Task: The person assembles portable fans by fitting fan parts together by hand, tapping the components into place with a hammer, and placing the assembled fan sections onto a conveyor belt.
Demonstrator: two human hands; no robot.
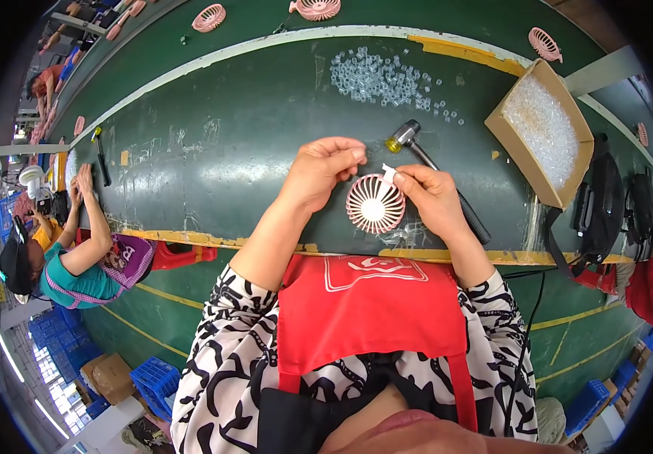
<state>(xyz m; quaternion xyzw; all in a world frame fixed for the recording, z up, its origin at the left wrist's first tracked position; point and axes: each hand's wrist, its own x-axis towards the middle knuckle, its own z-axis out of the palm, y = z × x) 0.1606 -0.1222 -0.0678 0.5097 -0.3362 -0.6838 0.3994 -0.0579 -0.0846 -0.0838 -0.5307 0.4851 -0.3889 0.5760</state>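
Observation:
Low over the near side of the green work table, my right hand (432, 200) is closed on a round pink fan grille (375, 210), pinching its white tab (389, 173) between thumb and fingers. The ribs fan out from a pale middle. Just left of it, my left hand (322, 172) is raised with thumb and forefinger pinched together; anything between them is too small to make out. Beyond my right hand lies a mallet (436, 168) with a dark handle and a yellow tip. Farther back is a pile of small clear plastic pieces (383, 79).
An open cardboard box (522, 164) of clear pieces sits at the right, beside a black bag (605, 200). More pink grilles (209, 17) lie on the green belt behind. At the left, a co-worker in teal (76, 265) reaches onto the table near another hammer (102, 160).

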